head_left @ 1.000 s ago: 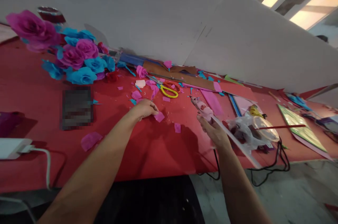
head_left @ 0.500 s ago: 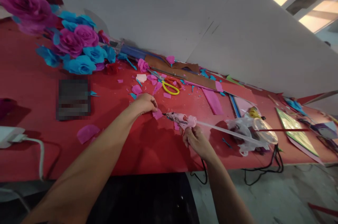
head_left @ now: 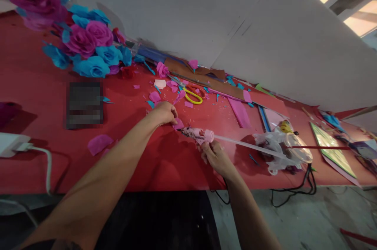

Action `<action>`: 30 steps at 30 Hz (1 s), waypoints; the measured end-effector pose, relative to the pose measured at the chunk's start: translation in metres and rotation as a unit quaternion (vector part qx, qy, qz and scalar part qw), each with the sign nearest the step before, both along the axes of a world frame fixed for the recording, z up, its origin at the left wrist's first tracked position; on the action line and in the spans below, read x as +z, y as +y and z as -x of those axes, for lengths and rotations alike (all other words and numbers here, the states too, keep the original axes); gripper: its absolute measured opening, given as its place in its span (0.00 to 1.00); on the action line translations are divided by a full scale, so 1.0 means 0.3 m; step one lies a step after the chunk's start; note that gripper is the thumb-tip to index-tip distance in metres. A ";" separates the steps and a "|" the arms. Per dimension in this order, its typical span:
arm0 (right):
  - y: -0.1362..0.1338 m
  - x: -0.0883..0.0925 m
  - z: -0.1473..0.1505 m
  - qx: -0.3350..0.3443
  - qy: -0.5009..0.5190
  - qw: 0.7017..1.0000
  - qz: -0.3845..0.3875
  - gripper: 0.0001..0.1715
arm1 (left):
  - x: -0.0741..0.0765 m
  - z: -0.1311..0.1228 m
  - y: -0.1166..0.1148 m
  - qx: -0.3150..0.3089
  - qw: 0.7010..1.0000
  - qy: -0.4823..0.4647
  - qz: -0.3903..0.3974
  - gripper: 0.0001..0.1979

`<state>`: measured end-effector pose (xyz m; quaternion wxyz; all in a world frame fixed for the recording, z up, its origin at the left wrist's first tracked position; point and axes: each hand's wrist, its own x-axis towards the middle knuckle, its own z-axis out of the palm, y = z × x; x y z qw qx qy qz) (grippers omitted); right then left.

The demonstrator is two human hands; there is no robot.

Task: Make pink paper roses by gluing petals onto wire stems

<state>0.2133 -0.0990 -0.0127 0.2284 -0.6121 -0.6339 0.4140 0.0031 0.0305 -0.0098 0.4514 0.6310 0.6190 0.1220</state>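
My right hand (head_left: 214,155) is closed round the grip of a pink hot glue gun (head_left: 197,135). A long clear glue stick (head_left: 244,142) sticks out of its back end. Between the fingertips of my left hand (head_left: 166,114) is a small pink paper petal (head_left: 178,124). The gun's dark nozzle is at the petal's lower edge; whether it touches I cannot tell. Behind the hands lie scissors (head_left: 193,96) with yellow and orange handles, among pink and blue paper scraps. Another pink paper petal (head_left: 99,144) rests left of my left forearm.
Pink and blue paper flowers (head_left: 94,65) stand at the back left, behind a blurred dark flat object (head_left: 85,102). A white charger (head_left: 13,144) with its cable is at the left edge. Plastic bag (head_left: 272,151) and tape roll (head_left: 299,147) lie right. Brown paper (head_left: 206,79) runs along the wall.
The glue gun in my right hand has moved slightly left, bringing its nozzle to the petal in my left hand. The camera view has shifted a little.
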 end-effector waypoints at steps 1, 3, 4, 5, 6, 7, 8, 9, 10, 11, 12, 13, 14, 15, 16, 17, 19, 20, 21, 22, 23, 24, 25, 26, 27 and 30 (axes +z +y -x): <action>0.001 0.000 0.002 0.000 -0.006 1.000 0.000 0.25 | 0.001 0.000 0.001 -0.002 1.000 0.003 0.001 0.09; 0.002 0.001 0.006 -0.001 -0.012 1.000 0.000 0.24 | 0.005 0.000 0.002 -0.005 1.000 0.009 0.001 0.09; 0.002 0.000 0.008 -0.004 -0.009 1.000 0.001 0.24 | 0.008 0.000 0.002 -0.007 1.000 0.012 0.001 0.09; 0.003 -0.001 0.009 -0.007 -0.004 1.000 0.002 0.24 | 0.010 -0.001 0.001 -0.008 1.000 0.014 -0.001 0.08; 0.004 -0.003 0.009 -0.010 0.003 1.000 0.004 0.24 | 0.012 -0.001 0.001 -0.008 1.000 0.017 -0.002 0.08; 0.005 -0.006 0.009 -0.015 0.010 1.000 0.007 0.24 | 0.015 -0.001 0.000 -0.008 1.000 0.019 -0.004 0.08; 0.006 -0.010 0.009 -0.019 0.017 1.000 0.010 0.24 | 0.017 -0.001 0.000 -0.007 1.000 0.021 -0.006 0.08; 0.008 -0.013 0.007 -0.023 0.022 0.999 0.011 0.24 | 0.018 -0.001 0.000 -0.006 1.000 0.022 -0.008 0.08; 0.010 -0.016 0.006 -0.025 0.023 0.999 0.011 0.25 | 0.019 0.000 0.000 -0.006 1.000 0.023 -0.011 0.08; 0.012 -0.018 0.005 -0.026 0.021 0.999 0.009 0.25 | 0.019 0.000 0.001 -0.006 1.000 0.025 -0.012 0.08; 0.014 -0.018 0.005 -0.028 0.016 0.999 0.006 0.25 | 0.019 0.001 0.002 -0.008 1.000 0.027 -0.013 0.08; 0.016 -0.018 0.004 -0.029 0.011 1.000 0.004 0.26 | 0.019 0.002 0.003 -0.009 0.999 0.028 -0.014 0.08; 0.018 -0.017 0.004 -0.031 0.006 1.000 0.004 0.26 | 0.018 0.002 0.004 -0.010 0.999 0.029 -0.014 0.08; 0.019 -0.015 0.004 -0.032 0.003 0.999 0.004 0.26 | 0.018 0.003 0.006 -0.011 0.999 0.030 -0.013 0.08; 0.020 -0.013 0.005 -0.035 0.002 0.999 0.003 0.26 | 0.017 0.004 0.007 -0.011 0.999 0.029 -0.013 0.08; 0.021 -0.012 0.005 -0.039 0.003 0.999 0.002 0.26 | 0.017 0.004 0.008 -0.011 0.999 0.028 -0.012 0.08; 0.022 -0.010 0.003 -0.045 -0.002 0.999 -0.005 0.26 | 0.016 0.005 0.009 -0.012 1.000 0.025 -0.010 0.08; 0.023 -0.010 0.001 -0.048 -0.004 0.999 -0.008 0.26 | 0.016 0.005 0.009 -0.012 1.000 0.024 -0.009 0.08; 0.024 -0.011 -0.002 -0.050 -0.003 0.999 -0.009 0.26 | 0.016 0.005 0.008 -0.011 1.000 0.023 -0.008 0.08; 0.025 -0.011 -0.005 -0.050 0.000 0.999 -0.009 0.26 | 0.016 0.005 0.008 -0.011 1.000 0.022 -0.008 0.08; 0.026 -0.011 -0.009 -0.049 0.002 0.999 -0.011 0.25 | 0.017 0.004 0.007 -0.011 1.000 0.023 -0.009 0.08; 0.027 -0.010 -0.012 -0.047 0.002 0.999 -0.013 0.25 | 0.017 0.004 0.006 -0.010 1.000 0.024 -0.010 0.07; 0.027 -0.009 -0.015 -0.046 -0.001 0.999 -0.017 0.25 | 0.019 0.004 0.005 -0.009 1.000 0.025 -0.010 0.07; 0.028 -0.007 -0.017 -0.046 -0.008 0.999 -0.020 0.25 | 0.020 0.003 0.004 -0.008 1.000 0.026 -0.011 0.07; 0.029 -0.004 -0.018 -0.045 -0.019 0.998 -0.024 0.25 | 0.020 0.003 0.003 -0.008 1.000 0.027 -0.011 0.07; 0.029 0.006 -0.018 -0.038 -0.044 0.997 -0.041 0.25 | 0.020 0.002 0.003 -0.009 1.000 0.028 -0.011 0.07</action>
